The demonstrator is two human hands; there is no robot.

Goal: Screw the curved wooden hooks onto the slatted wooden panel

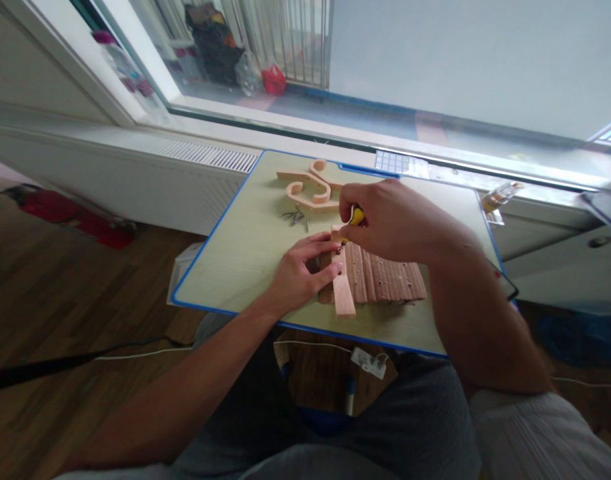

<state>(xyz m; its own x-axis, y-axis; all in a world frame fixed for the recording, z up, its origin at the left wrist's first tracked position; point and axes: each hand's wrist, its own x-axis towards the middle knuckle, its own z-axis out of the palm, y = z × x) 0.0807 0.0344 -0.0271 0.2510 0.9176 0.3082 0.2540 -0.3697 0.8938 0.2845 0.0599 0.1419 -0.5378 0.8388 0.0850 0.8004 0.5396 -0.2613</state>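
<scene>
**Your two hands are working at a pale wooden strip (344, 293) on a blue-edged table (240, 260)**

Nearest you, your grey-clad legs (420, 413) are showing below the table, with a white power strip (369, 362) lying between them over the wooden floor (50, 307).

On the pale green tabletop, the wooden strip is resting across the left part of a ridged brown block (383, 273), its near end jutting past the block's edge. Your left hand (303, 272) is holding the strip, thumb and forefinger parted along it. Your right hand (385, 217) is gripping a yellow-handled tool (356, 215), fingers wrapped closely round the handle; the tip is pointing down at the strip, but whether it is touching a screw you cannot tell.

Beyond the left hand, loose screws (293, 217) are lying in a small heap, and behind them curved wooden pieces (305, 197) are resting near the far edge.

Past the table, a white sill with a slatted grille (205, 155) is running under a large window (460, 60). A red fire extinguisher (80, 217) is lying off to the left. Through the glass, a red bag (274, 79) is sitting near railings (295, 40).
</scene>
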